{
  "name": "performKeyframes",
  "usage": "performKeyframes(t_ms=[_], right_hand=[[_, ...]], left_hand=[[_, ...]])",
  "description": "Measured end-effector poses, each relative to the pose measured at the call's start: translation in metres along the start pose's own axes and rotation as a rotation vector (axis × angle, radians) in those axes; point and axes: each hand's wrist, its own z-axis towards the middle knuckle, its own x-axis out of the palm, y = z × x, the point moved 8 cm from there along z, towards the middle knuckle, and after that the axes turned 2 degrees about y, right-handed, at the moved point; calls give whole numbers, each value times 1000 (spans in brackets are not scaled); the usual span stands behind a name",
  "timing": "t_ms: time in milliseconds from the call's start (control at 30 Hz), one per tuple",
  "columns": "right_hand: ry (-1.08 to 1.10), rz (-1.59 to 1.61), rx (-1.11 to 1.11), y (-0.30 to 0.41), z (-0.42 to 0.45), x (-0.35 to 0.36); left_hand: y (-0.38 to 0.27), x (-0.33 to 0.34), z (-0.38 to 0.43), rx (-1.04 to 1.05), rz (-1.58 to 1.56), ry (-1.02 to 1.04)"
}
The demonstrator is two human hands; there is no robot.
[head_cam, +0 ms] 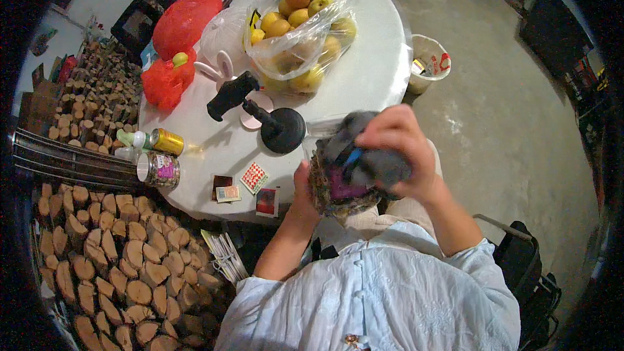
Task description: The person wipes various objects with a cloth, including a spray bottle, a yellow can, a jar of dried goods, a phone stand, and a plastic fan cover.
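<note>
My left hand (304, 190) is wrapped around the left side of a brown, straw-textured object (321, 199) with a purple patch (343, 185), held over my lap at the table's front edge. Its exact kind is unclear. My right hand (402, 148), blurred, grips a dark grey, soft-looking item (375, 168) that covers the object's upper right part; a blue strip (353, 157) shows on it. Clear plastic (324, 126) appears just beyond them. Left of the hands stands a black phone stand (282, 130) with a round base.
On the round white table (375, 78) are a plastic bag of yellow fruit (297, 44), a red bag (183, 24), a gold can (167, 141), a lidded jar (163, 169) and several small packets (254, 178). Firewood (136, 248) is stacked left; a bin (426, 63) stands right.
</note>
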Motion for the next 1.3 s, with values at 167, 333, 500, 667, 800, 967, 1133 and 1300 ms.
performKeyframes(t_ms=[167,333,500,667,800,967,1133,1300], right_hand=[[-248,118,696,-102,-72,-10],[-526,686,919,-105,-76,-17],[-198,482,700,-75,-32,-7],[-113,-191,371,-20,-13,9],[122,-296,138,19,-21,32],[394,126,-109,36,-58,49],[-579,284,540,-42,-110,-25],[-772,596,739,-61,-95,-46]], left_hand=[[-7,32,8,58,-318,373],[1,2,12,-36,-271,16],[8,-2,11,-32,-424,166],[-1,-8,22,5,-126,-160],[-22,5,20,38,-137,-149],[-27,-14,33,142,-302,-128],[-24,-13,29,89,-11,-214],[-5,-18,27,-7,-355,-144]])
